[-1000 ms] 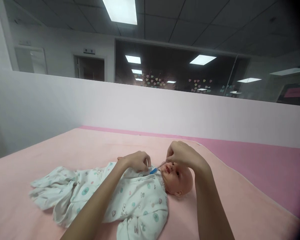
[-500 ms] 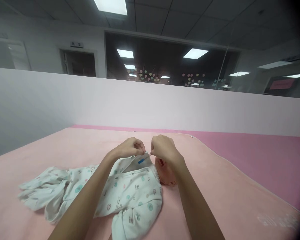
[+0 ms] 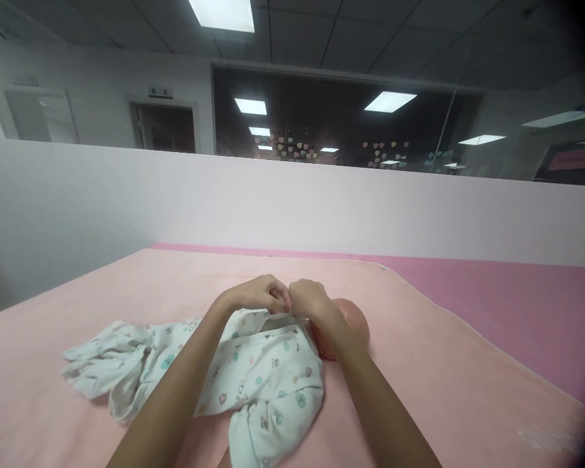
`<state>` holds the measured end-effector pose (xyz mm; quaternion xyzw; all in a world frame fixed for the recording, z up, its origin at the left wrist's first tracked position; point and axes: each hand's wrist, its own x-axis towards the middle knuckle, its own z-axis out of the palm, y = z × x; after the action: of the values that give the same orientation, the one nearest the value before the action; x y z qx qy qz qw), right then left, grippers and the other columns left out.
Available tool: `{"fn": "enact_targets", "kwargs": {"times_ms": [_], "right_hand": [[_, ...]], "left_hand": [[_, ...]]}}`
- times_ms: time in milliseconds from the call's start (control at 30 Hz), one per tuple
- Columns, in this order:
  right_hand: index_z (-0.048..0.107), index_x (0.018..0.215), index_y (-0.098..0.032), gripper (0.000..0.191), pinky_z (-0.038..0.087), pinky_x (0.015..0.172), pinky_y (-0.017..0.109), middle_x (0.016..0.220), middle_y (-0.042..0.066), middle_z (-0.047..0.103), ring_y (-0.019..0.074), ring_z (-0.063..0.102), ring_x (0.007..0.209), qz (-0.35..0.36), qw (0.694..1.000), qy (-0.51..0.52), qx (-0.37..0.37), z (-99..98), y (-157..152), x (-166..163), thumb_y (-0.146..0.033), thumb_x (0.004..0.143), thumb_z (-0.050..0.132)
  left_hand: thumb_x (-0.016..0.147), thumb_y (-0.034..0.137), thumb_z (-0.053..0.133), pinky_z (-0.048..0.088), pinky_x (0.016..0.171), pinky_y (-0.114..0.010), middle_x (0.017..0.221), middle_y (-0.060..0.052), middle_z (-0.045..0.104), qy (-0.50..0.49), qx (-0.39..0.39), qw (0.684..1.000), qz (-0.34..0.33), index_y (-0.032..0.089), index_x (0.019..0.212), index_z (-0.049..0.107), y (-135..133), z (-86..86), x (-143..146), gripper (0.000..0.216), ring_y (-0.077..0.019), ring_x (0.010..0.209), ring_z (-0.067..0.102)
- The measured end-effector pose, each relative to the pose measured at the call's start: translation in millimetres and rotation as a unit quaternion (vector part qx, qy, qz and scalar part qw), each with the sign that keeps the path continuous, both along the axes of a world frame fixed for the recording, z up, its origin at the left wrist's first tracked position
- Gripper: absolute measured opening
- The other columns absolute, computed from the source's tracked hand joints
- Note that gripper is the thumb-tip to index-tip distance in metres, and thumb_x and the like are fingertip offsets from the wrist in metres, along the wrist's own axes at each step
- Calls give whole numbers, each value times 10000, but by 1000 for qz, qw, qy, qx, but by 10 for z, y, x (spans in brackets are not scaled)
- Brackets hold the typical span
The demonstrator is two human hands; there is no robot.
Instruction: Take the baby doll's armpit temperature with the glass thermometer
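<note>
A baby doll lies on its back in a white baby romper (image 3: 268,364) with small coloured prints. Its bare head (image 3: 355,322) points right, partly behind my right forearm. My left hand (image 3: 260,292) is closed in a pinch at the romper's upper edge near the neck. Right beside it, fingertips meeting, my right hand (image 3: 309,299) is also pinched closed at the same edge. What exactly lies between the fingertips is small and mostly hidden. The romper's legs spread flat to the left, and one sleeve hangs toward me.
A peach-pink blanket (image 3: 443,377) covers the surface under the doll. Beyond its right edge shows a darker pink mat (image 3: 497,299). A low white partition (image 3: 322,208) runs along the back, with a window and a doorway behind it.
My hands have come together and moved slightly lower at the romper's neck. The lifted flap has gone down, and its blue tag no longer shows. More of the doll's head is visible.
</note>
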<state>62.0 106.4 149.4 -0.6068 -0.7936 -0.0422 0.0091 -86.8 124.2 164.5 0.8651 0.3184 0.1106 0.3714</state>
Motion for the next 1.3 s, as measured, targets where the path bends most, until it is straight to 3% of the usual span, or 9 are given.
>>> {"fn": "enact_targets", "kwargs": {"times_ms": [67,133,200,267,433,667,867,1100,1300], "right_hand": [[637,932,-177,217,430,618,238,859,115,669,218,633,847,5,1000,1,15,-53,46,-13,-260,747,561],[634,952,-164,236,434,631,244,892,131,665,230,628,876,8,1000,0,27,-105,90,-23,-233,735,570],[636,955,-151,251,439,631,247,903,143,662,238,627,882,10,999,-2,33,-146,125,-29,-204,716,583],[639,951,-138,262,442,618,251,902,154,662,247,629,875,14,999,-4,35,-165,146,-29,-186,699,588],[647,931,-138,270,434,572,245,844,141,671,241,640,812,38,999,-5,27,-144,140,-30,-140,671,573],[649,892,-143,267,405,559,216,829,123,668,206,636,784,55,998,3,17,-235,163,-122,-80,653,550],[628,907,-148,241,391,543,222,869,120,653,194,620,768,52,998,27,-3,-162,95,-55,-142,686,531],[646,753,-175,181,334,492,201,757,56,648,138,585,646,60,993,84,-50,-13,-25,28,-95,626,546],[673,775,-193,196,389,486,202,699,30,659,134,579,584,50,973,155,-165,139,-27,517,-166,588,622]], "left_hand": [[708,278,509,466,731,-241,878,-19,677,18,6,1000,11,187,917,632,67,-47,-60,259,-169,841,604],[754,321,448,461,775,-247,1006,-20,655,57,75,991,96,211,1037,589,183,-165,-132,335,-175,913,594],[772,302,388,441,834,-279,1142,-51,597,139,177,946,232,201,1135,530,320,-338,-206,403,-200,1007,560],[737,259,413,386,918,-343,1246,-121,514,183,204,922,276,141,1207,478,439,-517,-270,489,-258,1128,479],[677,252,443,418,874,-320,1209,-58,558,231,182,923,246,236,1196,505,554,-733,-355,523,-238,1066,534],[700,331,418,419,808,-414,985,-137,638,251,209,908,260,180,862,652,516,-782,-352,322,-313,954,556],[771,419,341,398,853,-385,1154,-144,535,216,206,911,286,165,1018,576,337,-878,-403,426,-291,1025,515],[809,482,267,399,853,-355,1103,-95,596,175,176,925,288,199,1133,515,172,-901,-454,497,-264,997,547],[809,505,251,378,891,-385,1185,-93,556,161,164,930,288,213,1197,475,166,-888,-453,535,-278,1062,512]]}}
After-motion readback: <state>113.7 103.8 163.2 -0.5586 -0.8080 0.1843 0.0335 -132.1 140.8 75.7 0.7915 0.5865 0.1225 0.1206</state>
